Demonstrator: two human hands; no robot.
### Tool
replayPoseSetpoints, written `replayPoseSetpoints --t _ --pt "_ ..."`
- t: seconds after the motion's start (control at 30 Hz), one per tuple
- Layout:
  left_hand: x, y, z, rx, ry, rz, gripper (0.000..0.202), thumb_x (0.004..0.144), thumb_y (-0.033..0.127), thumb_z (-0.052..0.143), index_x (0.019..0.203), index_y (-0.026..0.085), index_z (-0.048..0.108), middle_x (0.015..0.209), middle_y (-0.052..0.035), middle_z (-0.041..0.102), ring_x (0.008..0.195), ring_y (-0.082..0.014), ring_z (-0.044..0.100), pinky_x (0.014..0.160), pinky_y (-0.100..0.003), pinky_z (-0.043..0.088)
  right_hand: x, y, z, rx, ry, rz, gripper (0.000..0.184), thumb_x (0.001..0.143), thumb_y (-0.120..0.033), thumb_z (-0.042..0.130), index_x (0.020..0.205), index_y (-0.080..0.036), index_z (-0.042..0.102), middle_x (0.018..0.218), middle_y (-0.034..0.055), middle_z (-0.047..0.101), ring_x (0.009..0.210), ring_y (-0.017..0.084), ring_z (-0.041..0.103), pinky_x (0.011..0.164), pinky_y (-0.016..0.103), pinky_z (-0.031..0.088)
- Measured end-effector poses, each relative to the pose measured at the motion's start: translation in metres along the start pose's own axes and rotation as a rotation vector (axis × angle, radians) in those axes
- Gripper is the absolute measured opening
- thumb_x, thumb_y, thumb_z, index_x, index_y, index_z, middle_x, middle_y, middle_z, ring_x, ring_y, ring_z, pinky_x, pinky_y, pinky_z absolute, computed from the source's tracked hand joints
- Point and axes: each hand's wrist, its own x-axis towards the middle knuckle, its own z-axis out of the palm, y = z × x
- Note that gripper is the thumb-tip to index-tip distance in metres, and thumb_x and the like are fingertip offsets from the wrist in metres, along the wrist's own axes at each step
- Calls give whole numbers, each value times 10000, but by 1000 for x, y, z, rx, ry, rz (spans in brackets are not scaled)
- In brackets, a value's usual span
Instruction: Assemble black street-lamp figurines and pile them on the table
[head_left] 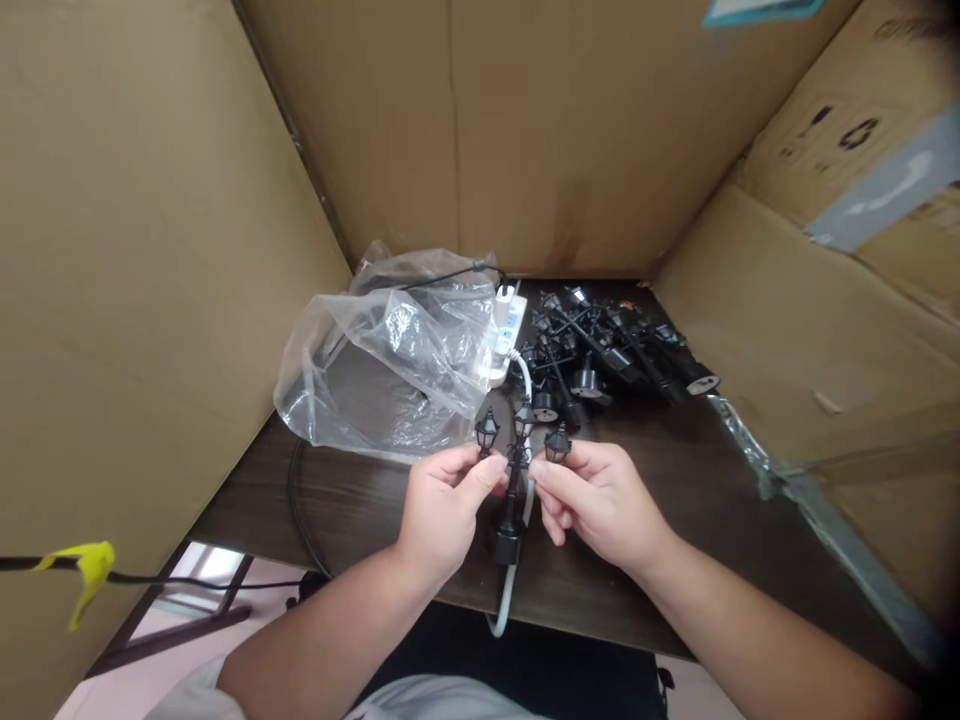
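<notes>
Between my hands stands a small black model street lamp with three lantern heads and a round base, held upright over the front part of the dark table. My left hand pinches it at the left lantern's arm, thumb against the fingers. On the other side my right hand is closed around the right lantern's arm, with the lantern showing above the thumb. Behind it lies a heap of similar black street lamps, jumbled together, some showing their round bases.
A crumpled clear plastic bag lies at the back left beside a white power strip with a plug in it. Its white cable runs under the held lamp and over the front edge. Cardboard walls enclose the table.
</notes>
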Motion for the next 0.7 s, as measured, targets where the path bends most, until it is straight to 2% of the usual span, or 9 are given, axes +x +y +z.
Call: replayPoseSetpoints --t 0.2,0.37,0.7 --pt "1 -2 1 3 31 30 195 795 278 716 672 130 683 621 9 602 617 -96 526 616 -207 444 4 7 2 63 -25 -1 392 799 -393 697 563 -136 519 444 -34 521 313 96 522 321 182 345" --pt "1 -1 4 10 35 41 204 799 275 698 666 125 663 610 6 591 606 -99 513 607 -213 431 6 11 1 139 -45 -22 412 786 -383 713 529 -138 504 447 -42 504 306 87 495 321 198 370" --pt "-1 -4 9 54 87 93 250 799 279 678 614 125 611 573 16 546 567 -94 476 571 -214 397 4 6 2 42 -30 -56 427 765 -401 734 518 -137 504 424 -33 514 318 99 529 340 186 377"
